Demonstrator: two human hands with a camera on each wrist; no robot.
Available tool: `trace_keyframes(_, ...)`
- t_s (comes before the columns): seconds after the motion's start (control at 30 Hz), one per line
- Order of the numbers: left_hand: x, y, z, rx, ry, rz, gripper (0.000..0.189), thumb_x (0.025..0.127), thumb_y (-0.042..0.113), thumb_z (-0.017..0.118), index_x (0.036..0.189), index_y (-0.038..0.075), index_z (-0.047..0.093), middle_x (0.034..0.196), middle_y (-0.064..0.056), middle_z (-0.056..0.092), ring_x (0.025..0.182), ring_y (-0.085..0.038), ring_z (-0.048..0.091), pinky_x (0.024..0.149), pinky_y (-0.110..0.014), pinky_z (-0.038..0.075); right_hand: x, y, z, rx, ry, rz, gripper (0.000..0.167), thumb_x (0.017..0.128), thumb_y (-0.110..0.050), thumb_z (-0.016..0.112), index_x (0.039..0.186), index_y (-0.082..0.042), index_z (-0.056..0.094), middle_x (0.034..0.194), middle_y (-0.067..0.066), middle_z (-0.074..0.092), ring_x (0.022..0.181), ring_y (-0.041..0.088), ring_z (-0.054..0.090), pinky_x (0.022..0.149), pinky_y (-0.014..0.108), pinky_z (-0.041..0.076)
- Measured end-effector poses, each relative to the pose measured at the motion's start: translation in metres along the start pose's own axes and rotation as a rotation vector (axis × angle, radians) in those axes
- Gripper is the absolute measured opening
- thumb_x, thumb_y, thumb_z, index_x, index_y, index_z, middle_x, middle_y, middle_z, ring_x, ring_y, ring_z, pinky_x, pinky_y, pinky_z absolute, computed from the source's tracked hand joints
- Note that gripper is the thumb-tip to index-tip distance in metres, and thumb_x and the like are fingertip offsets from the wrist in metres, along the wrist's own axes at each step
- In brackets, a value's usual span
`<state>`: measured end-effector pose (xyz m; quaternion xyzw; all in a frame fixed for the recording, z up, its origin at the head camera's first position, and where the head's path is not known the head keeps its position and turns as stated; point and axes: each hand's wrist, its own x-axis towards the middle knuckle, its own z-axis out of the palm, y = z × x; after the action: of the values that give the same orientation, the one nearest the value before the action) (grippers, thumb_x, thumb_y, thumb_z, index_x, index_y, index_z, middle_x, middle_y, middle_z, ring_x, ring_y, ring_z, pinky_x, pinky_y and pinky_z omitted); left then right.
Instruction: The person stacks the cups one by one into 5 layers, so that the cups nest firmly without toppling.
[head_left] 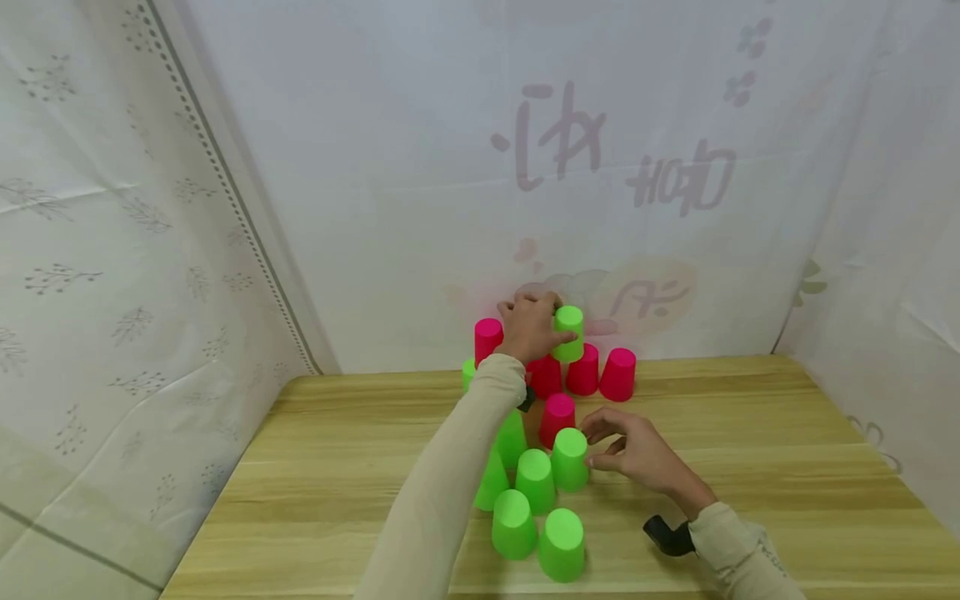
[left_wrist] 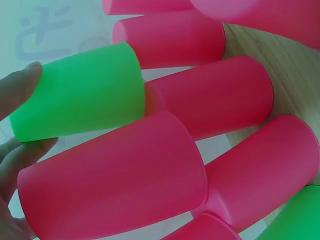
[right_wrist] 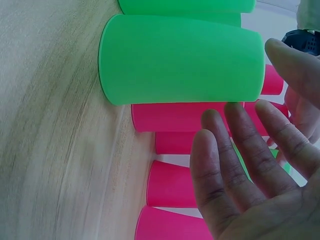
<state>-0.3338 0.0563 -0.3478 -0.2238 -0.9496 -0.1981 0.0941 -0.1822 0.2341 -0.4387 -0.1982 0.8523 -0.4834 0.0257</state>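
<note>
My left hand grips an upside-down green cup, thumb on one side and fingers on the other. That cup is at second-row height, over the back row of red cups. In the left wrist view a raised red cup sits beside the held green cup. My right hand is at the right side of a standing green cup, fingers spread and slightly bent. The right wrist view has its fingertips right at the narrow end of this green cup.
Several more green cups stand upside down at the front, partly behind the left sleeve. A lone red cup stands mid-table; another red cup ends the back row. The wooden table meets a hanging cloth behind.
</note>
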Motion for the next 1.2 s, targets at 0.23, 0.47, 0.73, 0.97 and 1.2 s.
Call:
trace_keyframes(0.23, 0.001, 0.003, 0.001, 0.072, -0.007, -0.038, 0.047, 0.085, 0.048, 0.076, 0.118, 0.017, 0.062, 0.108, -0.004, 0.07, 0.123, -0.027, 0.053, 0.097, -0.054, 0.034, -0.001, -0.003, 0.002, 0.019, 0.005, 0.013, 0.039, 0.083, -0.015, 0.082, 0.117, -0.006, 0.065, 0.113, 0.014, 0.071, 0.101, 0.029, 0.069, 0.074, 0.025, 0.058)
trace_keyframes(0.47, 0.003, 0.005, 0.002, 0.124, -0.013, -0.035, 0.052, 0.085, 0.051, 0.075, 0.124, 0.019, 0.063, 0.11, -0.002, 0.072, 0.121, -0.026, 0.056, 0.094, -0.052, 0.036, 0.0, -0.003, 0.004, 0.025, 0.018, 0.022, 0.044, 0.08, -0.016, 0.084, 0.119, -0.007, 0.064, 0.114, 0.013, 0.07, 0.102, 0.026, 0.068, 0.074, 0.026, 0.058)
trace_keyframes(0.73, -0.002, -0.003, -0.018, 0.034, 0.0, -0.016, 0.055, 0.087, 0.049, 0.074, 0.129, 0.017, 0.061, 0.124, 0.003, 0.069, 0.116, -0.015, 0.063, 0.09, -0.048, 0.032, 0.007, -0.001, 0.012, 0.019, 0.039, 0.054, 0.048, 0.078, -0.014, 0.086, 0.121, -0.008, 0.065, 0.117, 0.011, 0.069, 0.107, 0.027, 0.066, 0.077, 0.026, 0.059)
trace_keyframes(0.97, -0.02, -0.014, -0.06, -0.177, 0.036, 0.044, 0.053, 0.092, 0.04, 0.071, 0.135, 0.013, 0.057, 0.133, -0.002, 0.068, 0.118, -0.029, 0.065, 0.1, -0.055, 0.032, 0.01, 0.003, 0.018, 0.026, 0.03, 0.053, 0.046, 0.079, -0.015, 0.085, 0.12, -0.009, 0.065, 0.118, 0.011, 0.07, 0.108, 0.028, 0.064, 0.078, 0.027, 0.059)
trace_keyframes(1.2, -0.044, -0.028, -0.086, -0.401, 0.087, 0.109, 0.046, 0.092, 0.03, 0.071, 0.132, 0.009, 0.059, 0.133, -0.01, 0.067, 0.127, -0.033, 0.06, 0.11, -0.05, 0.047, 0.008, 0.008, 0.023, 0.029, 0.041, 0.05, 0.045, 0.079, -0.016, 0.085, 0.12, -0.011, 0.065, 0.117, 0.01, 0.069, 0.107, 0.024, 0.063, 0.079, 0.025, 0.058)
